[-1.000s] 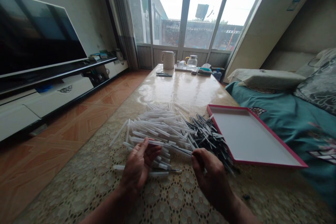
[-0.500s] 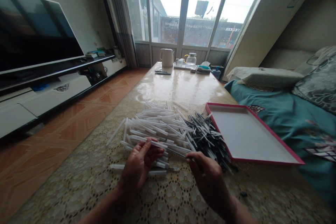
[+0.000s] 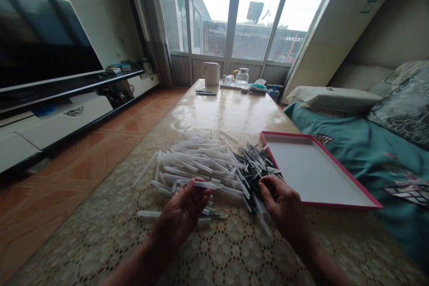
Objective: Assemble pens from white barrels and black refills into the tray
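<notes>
My left hand [image 3: 187, 205] is closed around a white pen barrel [image 3: 207, 184], held between thumb and fingers just above a heap of similar white pen barrels [image 3: 197, 156]. To its right is a pile of thin black pen refills [image 3: 253, 163]. Over that pile's near side is my right hand [image 3: 283, 199], thumb and forefinger pinched at the refills; whatever is between the fingertips is hidden. Blurred pale sticks show just left of this hand. Below my left hand, a barrel with a pointed metal tip [image 3: 214, 215] lies on the table.
A shallow pink-rimmed box lid [image 3: 321, 170] lies right of the refills. At the table's [image 3: 228, 114] far end stand a beige jug [image 3: 212, 74], a glass pot [image 3: 241, 77] and a few pens [image 3: 205, 92]. A teal-covered sofa [image 3: 355, 143] borders the right side.
My right hand has moved right, away from the left hand and over the black refills. The dark thin stick it held near the barrel no longer shows. My left hand keeps its barrel.
</notes>
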The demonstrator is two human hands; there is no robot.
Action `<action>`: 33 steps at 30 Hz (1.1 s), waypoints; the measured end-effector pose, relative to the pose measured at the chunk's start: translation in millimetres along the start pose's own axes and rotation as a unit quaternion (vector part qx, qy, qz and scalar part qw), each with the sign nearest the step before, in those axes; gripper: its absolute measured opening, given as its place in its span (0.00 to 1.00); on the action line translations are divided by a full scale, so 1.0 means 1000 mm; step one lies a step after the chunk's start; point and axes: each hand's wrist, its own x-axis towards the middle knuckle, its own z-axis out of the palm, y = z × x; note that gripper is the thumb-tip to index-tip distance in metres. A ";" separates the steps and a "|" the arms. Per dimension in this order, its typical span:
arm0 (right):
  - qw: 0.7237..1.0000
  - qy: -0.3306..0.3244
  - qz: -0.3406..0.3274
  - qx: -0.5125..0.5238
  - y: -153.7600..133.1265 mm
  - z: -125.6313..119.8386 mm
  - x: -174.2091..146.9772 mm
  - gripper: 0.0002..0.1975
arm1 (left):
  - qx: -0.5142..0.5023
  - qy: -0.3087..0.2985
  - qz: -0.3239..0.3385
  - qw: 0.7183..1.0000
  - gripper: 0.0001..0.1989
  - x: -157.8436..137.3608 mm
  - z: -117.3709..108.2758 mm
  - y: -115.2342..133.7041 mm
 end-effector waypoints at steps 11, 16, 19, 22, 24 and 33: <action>0.961 -0.205 -0.054 -0.175 -0.008 -0.004 -0.012 0.05 | 0.053 -0.001 0.034 0.998 0.09 0.003 -0.003 -0.005; 0.962 -0.207 -0.042 -0.170 -0.009 -0.002 -0.011 0.09 | 0.073 -0.006 0.040 0.997 0.06 0.003 -0.004 -0.007; 0.978 -0.185 -0.051 -0.080 -0.010 -0.004 -0.006 0.08 | 0.091 -0.011 0.043 0.995 0.03 0.002 -0.005 -0.008; 0.986 -0.147 -0.045 0.070 -0.018 -0.002 -0.005 0.03 | 0.113 -0.023 0.044 0.992 0.04 0.001 -0.004 -0.010; 0.977 -0.113 -0.014 0.179 -0.026 0.005 -0.008 0.03 | 0.123 -0.039 0.042 0.991 0.06 0.000 -0.004 -0.011; 0.942 -0.073 0.032 0.327 -0.039 0.033 -0.020 0.04 | 0.131 -0.075 0.023 0.988 0.09 -0.001 -0.005 -0.015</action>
